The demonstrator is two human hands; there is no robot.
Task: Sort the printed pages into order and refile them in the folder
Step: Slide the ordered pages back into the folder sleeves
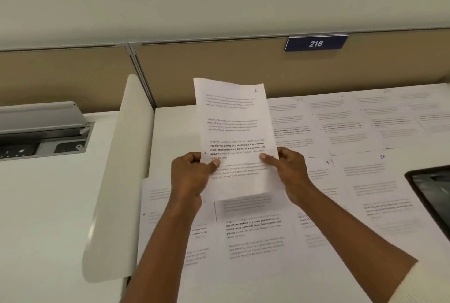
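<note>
Gripped: page 2 [235, 132] | left hand [192, 176], right hand [289, 169] | above desk [60, 205]

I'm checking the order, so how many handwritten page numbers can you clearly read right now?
3: a 2 on the held page, a 9 beside the right hand, and what looks like 10 right of it. Back-row numbers are too faint.

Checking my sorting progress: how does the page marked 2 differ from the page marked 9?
The page marked 2 is held up, pinched by the left hand and right hand; the page marked 9 lies flat on the desk. Page 2 shows nearly whole; page 9 is partly hidden by the right hand. Both are printed sheets numbered top right.
</note>
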